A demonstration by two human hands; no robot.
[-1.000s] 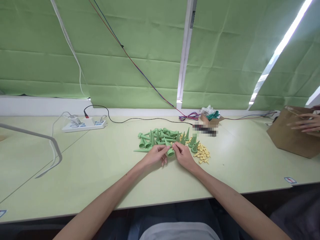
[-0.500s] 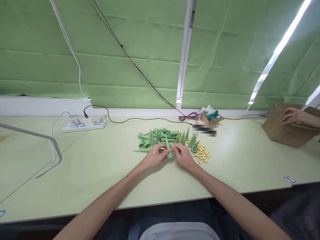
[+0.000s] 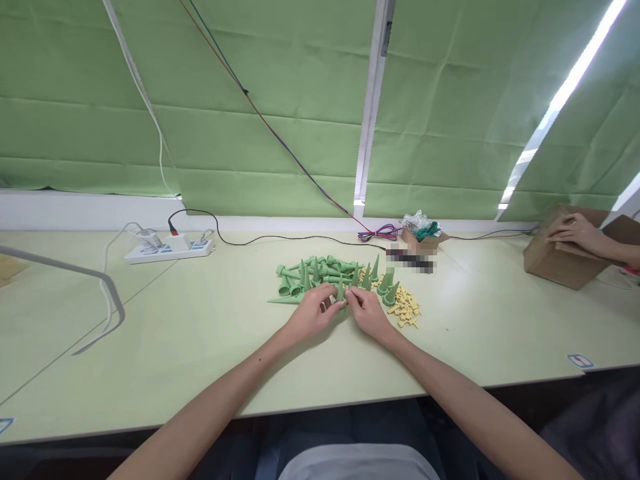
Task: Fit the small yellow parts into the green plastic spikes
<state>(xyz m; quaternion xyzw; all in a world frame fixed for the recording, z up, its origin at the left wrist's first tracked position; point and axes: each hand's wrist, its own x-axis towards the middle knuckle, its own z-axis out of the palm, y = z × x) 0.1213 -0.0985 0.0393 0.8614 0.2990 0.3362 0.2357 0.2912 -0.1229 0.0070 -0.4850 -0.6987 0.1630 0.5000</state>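
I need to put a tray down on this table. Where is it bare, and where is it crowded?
Bare: the table between the power strip and the green cones, and between the yellow pieces and the cardboard box. Crowded: around the left hand and right hand.

1. A small assembly workroom: one long pale green bench (image 3: pixel 200 347) runs under green blinds (image 3: pixel 250 133).
2. Heaps of green cones (image 3: pixel 313 273) and yellow bits (image 3: pixel 405 308) lie mid-bench.
3. A power strip (image 3: pixel 167 250) sits left of the cones; a co-worker's hand (image 3: pixel 575 230) rests on a cardboard box (image 3: pixel 555 260) far right.
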